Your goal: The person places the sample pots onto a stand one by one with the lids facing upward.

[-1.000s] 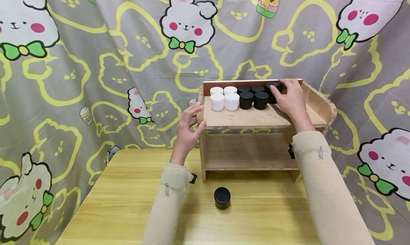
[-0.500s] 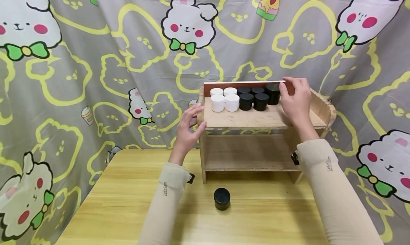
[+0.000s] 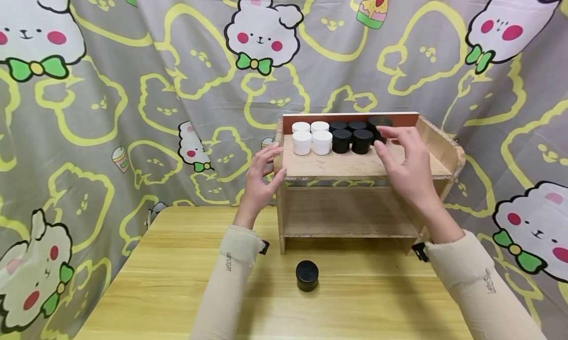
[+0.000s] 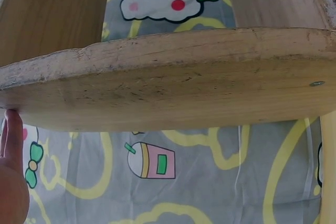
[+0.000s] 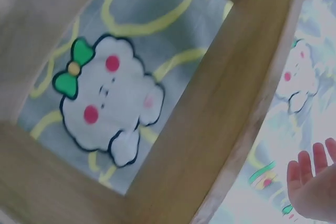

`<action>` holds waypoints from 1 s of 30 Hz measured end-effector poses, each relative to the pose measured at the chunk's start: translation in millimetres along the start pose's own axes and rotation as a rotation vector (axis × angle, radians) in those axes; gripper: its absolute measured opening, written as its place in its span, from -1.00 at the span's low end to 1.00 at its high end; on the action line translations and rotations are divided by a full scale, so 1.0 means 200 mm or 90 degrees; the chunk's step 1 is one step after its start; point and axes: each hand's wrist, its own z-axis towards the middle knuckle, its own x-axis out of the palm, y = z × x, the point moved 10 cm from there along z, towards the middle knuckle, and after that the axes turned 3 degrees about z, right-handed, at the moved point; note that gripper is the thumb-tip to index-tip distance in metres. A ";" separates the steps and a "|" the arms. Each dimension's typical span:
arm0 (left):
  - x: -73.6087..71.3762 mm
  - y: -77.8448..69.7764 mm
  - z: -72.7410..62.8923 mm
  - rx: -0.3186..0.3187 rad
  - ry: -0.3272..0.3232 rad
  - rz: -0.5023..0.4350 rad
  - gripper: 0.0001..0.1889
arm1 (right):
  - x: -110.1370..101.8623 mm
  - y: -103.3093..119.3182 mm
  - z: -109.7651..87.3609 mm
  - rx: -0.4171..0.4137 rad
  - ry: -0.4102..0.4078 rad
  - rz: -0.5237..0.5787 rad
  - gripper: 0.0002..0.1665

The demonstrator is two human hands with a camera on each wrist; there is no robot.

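In the head view, my left hand [image 3: 261, 182] rests its fingertips and thumb against the left side panel of a wooden two-tier shelf [image 3: 337, 168]. The left wrist view shows a finger touching the outside of that panel [image 4: 173, 95]. My right hand [image 3: 410, 170] hovers before the top tier's right part, thumb and fingers apart, nothing between them. Its fingertips overlap a taller black jar [image 3: 378, 125] at the row's right end. Left of it stand several small black jars [image 3: 340, 141], then several white jars [image 3: 302, 143]. Another black jar [image 3: 307, 276] stands upright on the table.
A red-brown back board [image 3: 406, 120] with a white top edge closes the top tier. The lower tier [image 3: 341, 211] lies beneath it. The shelf stands at the back of a yellow wood-grain table [image 3: 177, 281], before a patterned grey curtain [image 3: 133, 44].
My right hand has let go of the taller black jar, drawn back to the right, then come forward and lower beside it. The left hand has stayed on the panel.
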 end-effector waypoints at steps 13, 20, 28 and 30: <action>0.00 0.01 -0.03 -0.016 0.008 0.016 -0.50 | 0.30 0.13 -0.42 -0.013 0.199 0.063 -0.45; 0.01 0.02 -0.03 -0.017 0.003 0.013 -0.51 | 0.45 0.09 -0.68 -0.002 0.312 0.095 -0.41; 0.01 0.00 -0.01 -0.015 0.012 0.026 -0.51 | 0.60 0.02 -0.92 0.024 0.406 0.137 -0.51; 0.01 0.00 -0.01 -0.017 0.012 0.026 -0.51 | 0.63 -0.01 -0.97 0.042 0.428 0.141 -0.53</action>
